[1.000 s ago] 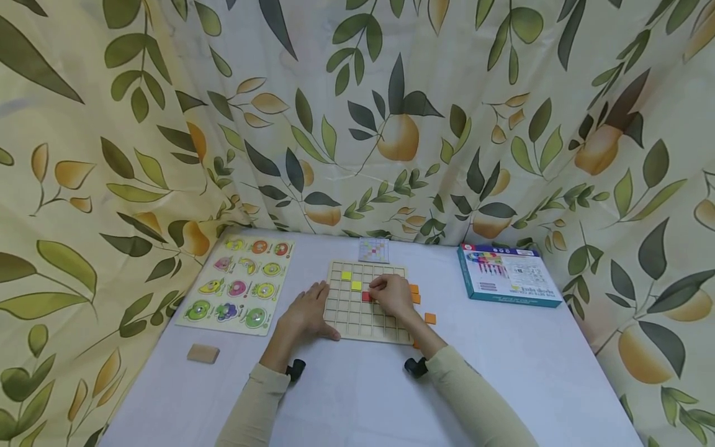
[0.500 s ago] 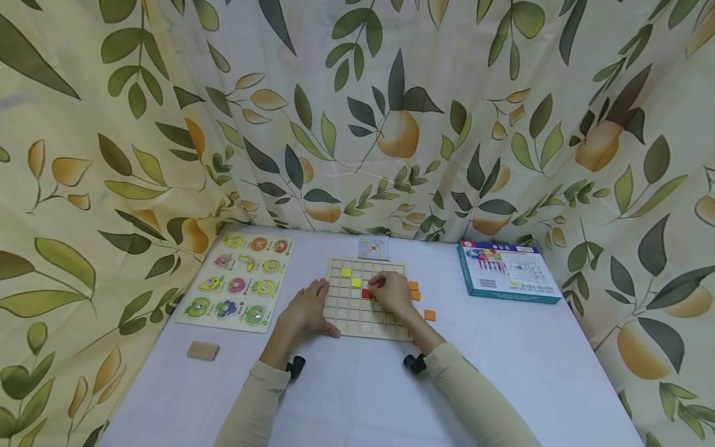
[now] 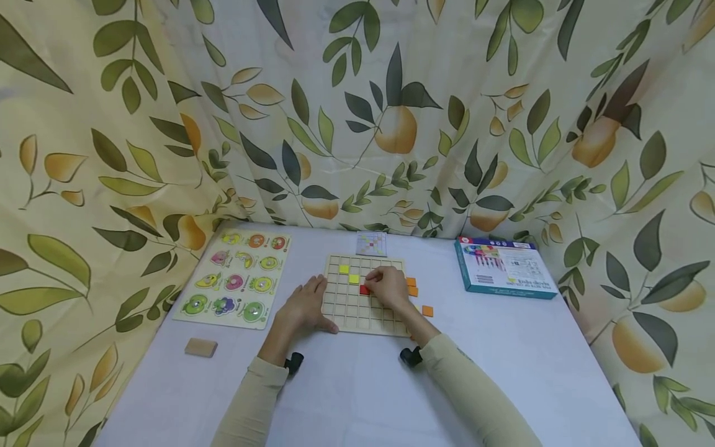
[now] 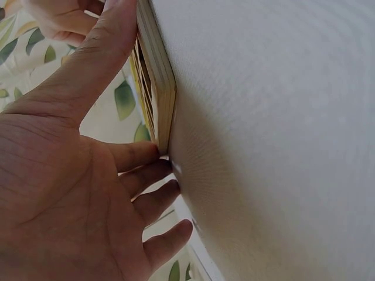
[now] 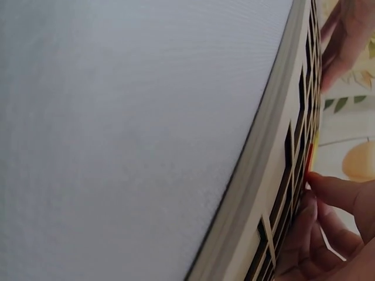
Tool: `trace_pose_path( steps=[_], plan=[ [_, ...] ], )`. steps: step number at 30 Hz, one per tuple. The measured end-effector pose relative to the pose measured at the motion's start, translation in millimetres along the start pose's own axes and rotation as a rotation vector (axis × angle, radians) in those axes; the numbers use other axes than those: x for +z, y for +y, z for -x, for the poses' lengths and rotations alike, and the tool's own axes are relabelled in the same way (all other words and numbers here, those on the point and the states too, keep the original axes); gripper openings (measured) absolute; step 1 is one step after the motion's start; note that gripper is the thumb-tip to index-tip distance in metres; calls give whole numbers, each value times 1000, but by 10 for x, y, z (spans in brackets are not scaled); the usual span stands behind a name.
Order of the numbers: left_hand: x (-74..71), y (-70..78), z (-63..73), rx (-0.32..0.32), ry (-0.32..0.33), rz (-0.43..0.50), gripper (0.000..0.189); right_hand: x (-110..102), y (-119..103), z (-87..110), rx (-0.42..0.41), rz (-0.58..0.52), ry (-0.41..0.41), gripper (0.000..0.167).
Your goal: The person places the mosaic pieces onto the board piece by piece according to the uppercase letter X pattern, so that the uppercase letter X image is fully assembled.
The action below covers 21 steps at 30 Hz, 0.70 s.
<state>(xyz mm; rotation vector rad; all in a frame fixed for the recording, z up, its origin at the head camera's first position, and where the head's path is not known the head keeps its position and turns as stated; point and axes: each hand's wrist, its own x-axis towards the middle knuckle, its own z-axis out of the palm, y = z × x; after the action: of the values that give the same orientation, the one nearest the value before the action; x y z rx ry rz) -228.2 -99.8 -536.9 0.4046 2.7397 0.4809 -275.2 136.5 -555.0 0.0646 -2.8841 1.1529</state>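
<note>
A wooden grid board (image 3: pixel 341 313) lies on the white tabletop. My left hand (image 3: pixel 303 305) steadies its left side, fingers extended along the edge and thumb at the front corner. In the left wrist view those fingers (image 4: pixel 140 153) touch the board's corner. Over the middle of the grid, my right hand (image 3: pixel 389 287) pinches a red square tile (image 3: pixel 364 290) between thumb and finger. The right wrist view has the thumb tip right at the red tile (image 5: pixel 309 159). Two yellow tiles (image 3: pixel 354 279) sit in grid cells diagonally up and left of the red one.
Several orange tiles (image 3: pixel 427 311) lie right of the board, some partly hidden by the right forearm. Behind it is a small pattern card (image 3: pixel 371 244). A fruit puzzle board (image 3: pixel 215 294) and a wooden block (image 3: pixel 201 347) are at left; a teal-edged box (image 3: pixel 516 273) is at right.
The head view has shifted slightly, moving the scene a little up and left in the picture. Both hands keep their places, the right at the red tile, the left on the board's edge.
</note>
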Motion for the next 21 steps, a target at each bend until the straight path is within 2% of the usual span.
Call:
trace_pose_path(
  steps=[12, 21],
  plan=[
    [-12, 18, 2, 2, 7, 8, 133, -10, -15, 2, 19, 19, -3, 9],
    [-17, 19, 5, 6, 7, 11, 134, -164, 49, 57, 19, -94, -22, 9]
  ],
)
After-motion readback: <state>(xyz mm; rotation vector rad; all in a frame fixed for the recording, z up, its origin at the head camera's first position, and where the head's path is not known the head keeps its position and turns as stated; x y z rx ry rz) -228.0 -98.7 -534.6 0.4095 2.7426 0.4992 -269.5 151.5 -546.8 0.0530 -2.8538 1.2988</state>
